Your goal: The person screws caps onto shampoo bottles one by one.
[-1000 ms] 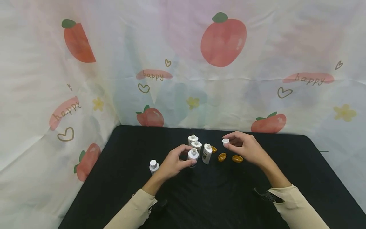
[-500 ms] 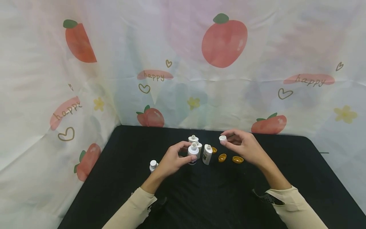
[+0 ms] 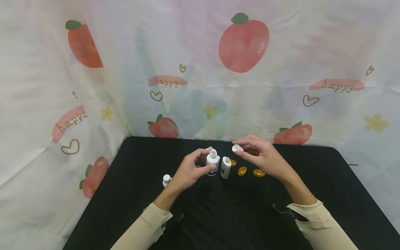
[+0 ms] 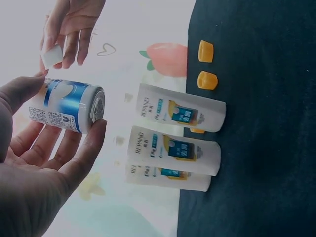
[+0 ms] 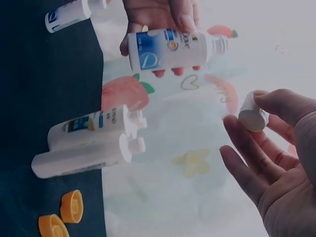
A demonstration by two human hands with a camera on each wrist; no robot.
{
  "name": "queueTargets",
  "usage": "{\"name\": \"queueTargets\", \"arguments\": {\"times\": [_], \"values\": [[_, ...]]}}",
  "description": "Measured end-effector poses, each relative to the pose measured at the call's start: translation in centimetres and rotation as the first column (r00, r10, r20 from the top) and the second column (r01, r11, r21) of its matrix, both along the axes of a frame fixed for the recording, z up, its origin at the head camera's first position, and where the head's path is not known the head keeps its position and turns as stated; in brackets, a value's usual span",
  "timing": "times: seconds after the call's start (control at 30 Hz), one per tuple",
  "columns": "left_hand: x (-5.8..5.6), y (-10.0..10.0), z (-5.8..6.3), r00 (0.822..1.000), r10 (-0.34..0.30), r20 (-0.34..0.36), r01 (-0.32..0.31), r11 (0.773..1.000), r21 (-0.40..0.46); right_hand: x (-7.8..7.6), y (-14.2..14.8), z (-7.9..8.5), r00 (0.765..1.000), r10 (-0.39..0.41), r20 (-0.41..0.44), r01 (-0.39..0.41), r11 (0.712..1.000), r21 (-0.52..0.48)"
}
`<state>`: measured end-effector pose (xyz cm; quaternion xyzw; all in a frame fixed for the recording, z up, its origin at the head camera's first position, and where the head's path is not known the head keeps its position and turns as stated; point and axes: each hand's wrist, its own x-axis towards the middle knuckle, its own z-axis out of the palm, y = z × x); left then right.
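Observation:
My left hand (image 3: 191,170) grips a white bottle (image 3: 213,160) with a blue label, fingers on one side and thumb on the other. In the right wrist view this bottle (image 5: 168,49) shows a bare threaded neck. A small white bottle cap (image 3: 237,148) is pinched between the thumb and fingers of my right hand (image 3: 264,154), a short way right of the neck and apart from it. Tilted in that grip, the cap (image 5: 253,116) is partly covered by the thumb in the right wrist view.
Three flat white bottles (image 4: 177,109) with open necks stand close together by the left hand. Orange-yellow caps (image 3: 242,171) lie right of them on the black table (image 3: 237,215). Left of my left wrist stands another white bottle (image 3: 166,180) with its cap on. A printed curtain backs the table.
My left hand has raised the bottle slightly. The right hand has moved left with the cap, bringing it nearer to the bottle's neck, and the cap has tilted.

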<state>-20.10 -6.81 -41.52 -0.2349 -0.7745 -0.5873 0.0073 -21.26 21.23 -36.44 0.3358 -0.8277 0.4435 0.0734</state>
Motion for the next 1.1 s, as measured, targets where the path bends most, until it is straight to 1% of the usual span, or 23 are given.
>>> {"name": "queueTargets", "arguments": {"times": [0.1,0.27,0.57,0.8,1.0,1.1], "values": [[0.0,0.1,0.2,1.0,-0.006,-0.009,0.006,1.0,0.002,0.0,-0.5,0.4,1.0,0.012,-0.02,-0.012,1.0,0.005],[0.1,0.4,0.6,1.0,-0.013,-0.028,0.013,1.0,0.006,0.1,-1.2,1.0,1.0,0.016,-0.024,-0.016,1.0,0.01],[0.2,1.4,1.5,0.996,-0.075,-0.041,0.077,0.997,0.029,0.2,-2.0,1.7,0.992,0.11,-0.063,-0.112,0.993,-0.031],[0.4,1.7,1.6,0.996,-0.092,-0.02,0.093,0.995,0.024,0.3,-2.5,2.4,0.992,0.115,-0.059,-0.116,0.993,-0.008],[0.3,1.7,1.6,0.994,-0.096,-0.049,0.097,0.995,0.01,0.4,-2.8,2.6,0.989,0.133,-0.065,-0.135,0.991,-0.019],[0.3,1.8,1.6,0.994,-0.103,-0.047,0.104,0.995,0.009,0.4,-2.9,2.7,0.986,0.149,-0.079,-0.151,0.988,-0.026]]}}
